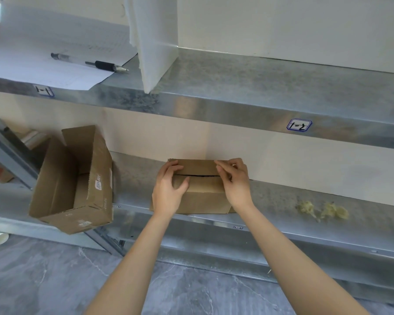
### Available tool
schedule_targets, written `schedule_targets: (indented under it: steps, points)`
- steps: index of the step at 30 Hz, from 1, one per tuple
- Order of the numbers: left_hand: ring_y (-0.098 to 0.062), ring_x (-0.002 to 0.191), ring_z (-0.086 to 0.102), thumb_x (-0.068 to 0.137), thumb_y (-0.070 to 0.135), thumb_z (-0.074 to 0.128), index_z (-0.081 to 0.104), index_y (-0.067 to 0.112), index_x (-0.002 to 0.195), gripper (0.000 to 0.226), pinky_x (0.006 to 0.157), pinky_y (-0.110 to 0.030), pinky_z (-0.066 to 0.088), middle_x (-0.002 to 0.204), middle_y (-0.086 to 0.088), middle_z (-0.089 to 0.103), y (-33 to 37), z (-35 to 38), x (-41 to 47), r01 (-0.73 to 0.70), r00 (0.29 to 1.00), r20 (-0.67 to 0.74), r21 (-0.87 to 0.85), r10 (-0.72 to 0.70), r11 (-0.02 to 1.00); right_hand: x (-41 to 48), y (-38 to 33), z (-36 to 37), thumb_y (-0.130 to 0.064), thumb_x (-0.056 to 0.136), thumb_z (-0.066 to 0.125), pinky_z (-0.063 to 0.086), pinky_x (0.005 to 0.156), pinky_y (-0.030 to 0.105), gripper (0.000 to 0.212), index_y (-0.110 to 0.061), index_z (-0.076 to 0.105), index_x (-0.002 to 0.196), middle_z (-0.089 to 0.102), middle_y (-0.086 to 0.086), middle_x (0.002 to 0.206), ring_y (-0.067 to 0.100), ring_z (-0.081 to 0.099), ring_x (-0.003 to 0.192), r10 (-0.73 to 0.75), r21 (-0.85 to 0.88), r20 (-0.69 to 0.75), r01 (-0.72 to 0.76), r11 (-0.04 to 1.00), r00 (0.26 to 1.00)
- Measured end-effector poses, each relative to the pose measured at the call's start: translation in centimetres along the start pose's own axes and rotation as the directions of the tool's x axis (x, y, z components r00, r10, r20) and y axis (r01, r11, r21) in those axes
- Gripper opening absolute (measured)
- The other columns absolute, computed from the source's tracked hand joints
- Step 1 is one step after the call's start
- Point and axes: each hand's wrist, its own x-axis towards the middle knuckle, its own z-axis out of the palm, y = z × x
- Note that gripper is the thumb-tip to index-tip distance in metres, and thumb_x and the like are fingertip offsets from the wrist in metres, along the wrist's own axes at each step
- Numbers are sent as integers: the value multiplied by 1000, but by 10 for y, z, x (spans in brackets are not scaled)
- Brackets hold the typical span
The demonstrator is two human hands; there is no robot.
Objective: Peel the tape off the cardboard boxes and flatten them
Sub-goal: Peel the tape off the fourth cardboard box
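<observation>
Head view: cardboard box [203, 196] lengthwise along shelf [273, 196]

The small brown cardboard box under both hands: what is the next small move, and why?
Probably lift the top flaps open at the dark seam: the small brown cardboard box is closed, no tape shows across that seam, and left hand and right hand grip its ends.
</observation>
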Motion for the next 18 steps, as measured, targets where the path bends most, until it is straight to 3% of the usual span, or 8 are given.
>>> schedule_targets:
  steps: [2,4,7,9,12,15,18]
  points:
    - [-1,130,44,85,22,73,66,24,112,28,79,0,31,135,18,52,0,0,0,2,1000,0,-2,-2,1000,1,0,1,-11,96,59,39,91,17,28,-29,70,114,47,-8,97,18,45,102,3,31,1,-3,1000,1000]
    - [0,130,43,85,22,72,66,24,112,28,78,0,31,135,18,52,1,1,0,13,1000,4,1,-13,1000,0,1,2,-4,92,62,40,93,21,38,-33,66,118,47,-10,96,18,44,101,8,27,-17,-7,1000,1000]
    - [-2,131,43,85,22,72,66,24,112,28,80,-5,32,135,17,52,0,1,1,4,1000,4,11,-4,1000,-2,-2,3,1,86,64,38,96,24,62,-30,49,139,53,-9,94,15,41,104,76,8,-38,-76,997,996]
    - [-3,131,44,85,22,72,66,24,112,28,82,-14,38,135,17,52,-1,1,0,3,1000,5,13,-3,1000,2,-4,1,-5,82,69,34,98,24,72,-31,40,143,55,-7,109,13,40,111,157,17,-60,-156,988,986]
    - [-5,131,45,84,23,72,66,25,112,29,91,-32,43,135,16,53,1,1,0,9,1000,14,46,-10,999,6,6,-5,-22,80,77,31,110,31,62,-29,51,135,42,-6,139,15,36,132,188,-89,-5,-187,978,982]
    - [-8,129,47,81,28,73,66,26,110,29,100,-39,27,133,13,55,4,-1,3,-44,999,18,260,41,965,1,13,-6,-27,85,73,32,115,39,45,-26,60,128,39,-6,147,17,31,142,178,-47,84,-174,984,980]
    - [-15,135,44,75,20,72,68,24,107,32,104,-40,22,126,9,61,15,-1,7,-136,990,24,386,137,913,-3,6,-6,-20,89,70,32,109,23,35,-26,65,123,33,-3,155,14,34,141,181,-8,98,-181,983,979]
